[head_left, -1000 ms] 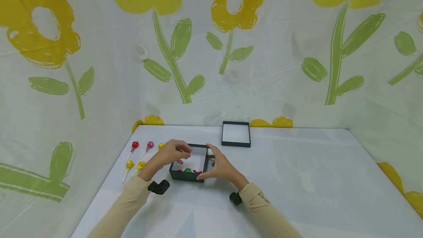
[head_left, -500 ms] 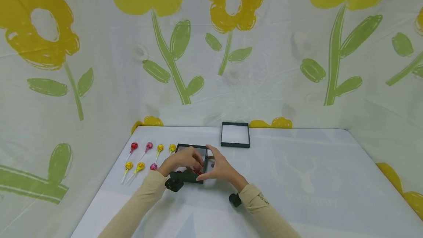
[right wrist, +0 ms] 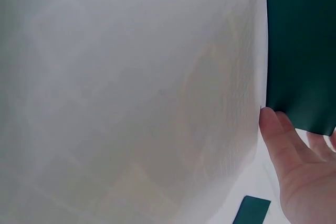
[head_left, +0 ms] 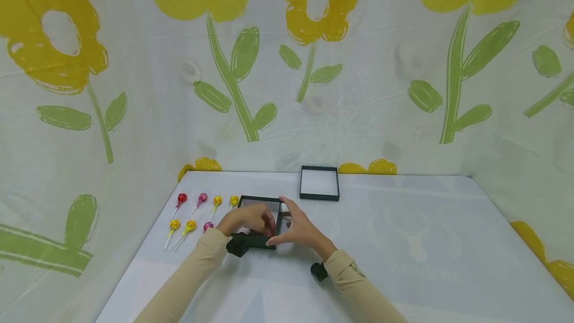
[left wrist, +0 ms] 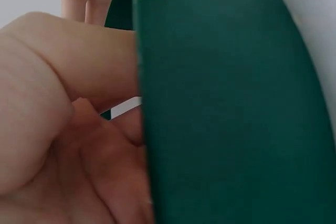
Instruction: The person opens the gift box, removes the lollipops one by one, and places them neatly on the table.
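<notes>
A dark green box (head_left: 255,242) with a pale inside stands open-topped on the table. My left hand (head_left: 253,217) reaches down into it, fingers bent; the fingertips and anything between them are hidden behind the front wall. In the left wrist view, the green wall (left wrist: 231,98) covers much of that hand (left wrist: 89,66). My right hand (head_left: 300,228) holds the box at its right side, thumb by the front corner and index finger by the back corner. The right wrist view has the fingers (right wrist: 283,137) of this hand against the green wall (right wrist: 302,56).
Several lollipops lie left of the box in two rows, among them a red one (head_left: 181,198), a pink one (head_left: 203,197) and a yellow one (head_left: 190,226). A shallow dark-rimmed lid (head_left: 319,196) lies at the table's back edge, before a flowered curtain (head_left: 358,113).
My left hand has moved right and down into the box, its fingers now hidden deeper, covering the red and green candies seen inside before. My right hand has stayed at the box.
</notes>
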`<state>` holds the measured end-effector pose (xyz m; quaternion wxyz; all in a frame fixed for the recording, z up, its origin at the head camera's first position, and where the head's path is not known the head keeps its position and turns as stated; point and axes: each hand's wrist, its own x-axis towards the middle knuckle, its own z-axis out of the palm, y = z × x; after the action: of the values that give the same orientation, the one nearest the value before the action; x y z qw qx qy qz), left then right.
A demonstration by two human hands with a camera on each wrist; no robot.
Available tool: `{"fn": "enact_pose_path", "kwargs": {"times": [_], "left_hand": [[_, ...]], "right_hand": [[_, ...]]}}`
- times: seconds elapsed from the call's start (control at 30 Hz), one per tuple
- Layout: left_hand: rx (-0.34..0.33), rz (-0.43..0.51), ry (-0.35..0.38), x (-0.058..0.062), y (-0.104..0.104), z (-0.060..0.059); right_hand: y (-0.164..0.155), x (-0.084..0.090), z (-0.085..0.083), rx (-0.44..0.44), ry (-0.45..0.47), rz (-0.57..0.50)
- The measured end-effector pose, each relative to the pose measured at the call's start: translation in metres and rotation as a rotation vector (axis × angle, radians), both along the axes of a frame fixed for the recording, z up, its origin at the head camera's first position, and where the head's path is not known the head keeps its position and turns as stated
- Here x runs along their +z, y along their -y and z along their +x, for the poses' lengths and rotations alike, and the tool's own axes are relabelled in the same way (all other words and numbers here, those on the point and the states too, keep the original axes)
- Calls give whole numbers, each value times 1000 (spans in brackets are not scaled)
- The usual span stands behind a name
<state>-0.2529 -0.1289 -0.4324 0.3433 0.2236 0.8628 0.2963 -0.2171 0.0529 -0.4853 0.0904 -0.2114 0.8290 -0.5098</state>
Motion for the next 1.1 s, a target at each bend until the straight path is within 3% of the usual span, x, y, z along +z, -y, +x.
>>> {"fn": "enact_pose_path", "kwargs": {"times": [0.2, 0.4, 0.77, 1.1], "left_hand": [[-60, -1, 67, 1, 2, -5], [-92, 73, 106, -1, 7, -9], [-43, 152, 169, -5, 19, -11], [-88, 163, 182, -3, 21, -11]], "right_hand": [[1, -1, 1, -8, 10, 6], [0, 0, 1, -9, 2, 13], [0, 1, 0, -18, -6, 21], [2, -2, -2, -4, 1, 2]]}}
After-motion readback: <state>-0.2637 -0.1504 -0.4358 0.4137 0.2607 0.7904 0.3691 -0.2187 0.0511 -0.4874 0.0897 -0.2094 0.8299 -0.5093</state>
